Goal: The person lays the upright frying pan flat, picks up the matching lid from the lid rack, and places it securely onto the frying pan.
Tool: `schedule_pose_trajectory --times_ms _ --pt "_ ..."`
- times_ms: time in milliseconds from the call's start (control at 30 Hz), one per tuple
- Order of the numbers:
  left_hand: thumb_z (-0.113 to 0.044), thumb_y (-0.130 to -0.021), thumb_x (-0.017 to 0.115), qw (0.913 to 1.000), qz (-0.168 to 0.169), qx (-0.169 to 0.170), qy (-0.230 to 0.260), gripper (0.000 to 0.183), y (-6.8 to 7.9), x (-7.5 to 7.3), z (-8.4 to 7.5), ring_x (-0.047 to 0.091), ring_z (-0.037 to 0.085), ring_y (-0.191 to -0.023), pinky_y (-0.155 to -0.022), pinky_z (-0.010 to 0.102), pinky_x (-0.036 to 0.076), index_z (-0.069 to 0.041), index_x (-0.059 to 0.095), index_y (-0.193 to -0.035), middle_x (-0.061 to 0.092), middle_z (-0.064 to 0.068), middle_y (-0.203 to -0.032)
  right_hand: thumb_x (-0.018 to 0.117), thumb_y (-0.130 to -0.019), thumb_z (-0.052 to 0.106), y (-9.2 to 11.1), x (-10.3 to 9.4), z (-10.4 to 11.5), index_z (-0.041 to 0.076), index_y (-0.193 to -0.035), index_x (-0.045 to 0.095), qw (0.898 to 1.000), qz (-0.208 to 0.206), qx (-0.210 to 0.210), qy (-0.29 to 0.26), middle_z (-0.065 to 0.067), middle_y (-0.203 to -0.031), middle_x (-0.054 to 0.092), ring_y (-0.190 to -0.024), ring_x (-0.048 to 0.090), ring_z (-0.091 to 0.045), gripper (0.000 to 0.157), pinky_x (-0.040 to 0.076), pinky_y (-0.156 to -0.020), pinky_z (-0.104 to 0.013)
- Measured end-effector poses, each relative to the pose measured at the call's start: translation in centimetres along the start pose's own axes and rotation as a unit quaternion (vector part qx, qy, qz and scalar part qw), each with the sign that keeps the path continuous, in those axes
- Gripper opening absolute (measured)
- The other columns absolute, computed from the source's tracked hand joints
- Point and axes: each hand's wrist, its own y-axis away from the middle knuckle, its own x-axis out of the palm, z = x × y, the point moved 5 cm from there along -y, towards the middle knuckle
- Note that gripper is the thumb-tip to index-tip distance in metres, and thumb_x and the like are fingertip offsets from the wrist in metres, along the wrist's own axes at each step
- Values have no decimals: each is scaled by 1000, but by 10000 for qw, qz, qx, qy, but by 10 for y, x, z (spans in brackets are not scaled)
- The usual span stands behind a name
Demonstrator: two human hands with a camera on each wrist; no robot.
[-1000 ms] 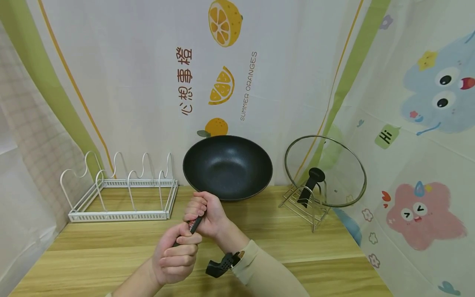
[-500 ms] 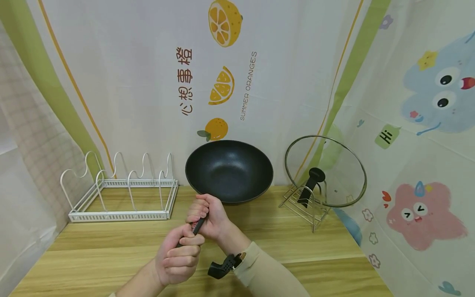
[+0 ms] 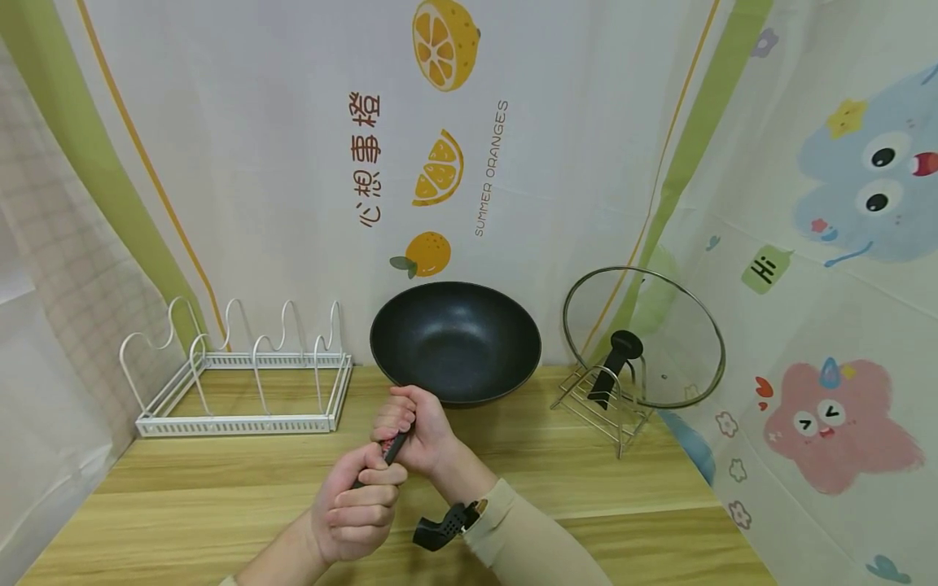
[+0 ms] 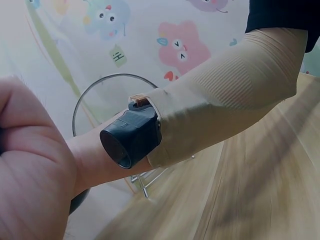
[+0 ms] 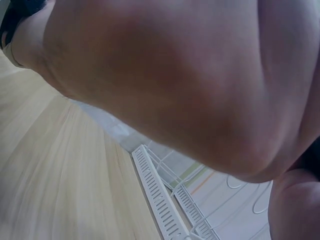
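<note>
White printed cloth backdrop (image 3: 293,179) beyond both hands; reads "SUMMER ORANGES", "心想事橙". Round black wok (image 3: 454,342), smooth dark interior tilted toward wearer, just past right hand. Left-wrist view alone: black upper sleeve (image 4: 280,15), behind right hand. Left hand (image 3: 361,505), right hand (image 3: 425,427) both gripping slim black handle (image 3: 396,447), right nearer wok.
</note>
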Motion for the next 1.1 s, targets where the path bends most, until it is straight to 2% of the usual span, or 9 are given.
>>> schedule_pose_trajectory --times_ms 767,1100 --pt "-27 -110 39 9998 -182 -64 104 36 8 -17 2 29 3 -35 -33 17 19 -22 28 -76 34 -10 -54 30 -115 26 -1 -24 -2 24 -58 30 9998 -214 -44 -43 12 -51 42 -46 48 -5 57 34 -57 -14" --pt "-27 -110 39 9993 -354 -75 125 36 13 -24 3 29 2 -35 -33 17 18 -23 26 -77 33 -10 -54 27 -116 26 1 -28 -4 24 -60 25 9996 -252 -6 -155 12 -50 39 -45 48 -5 56 31 -57 -14"
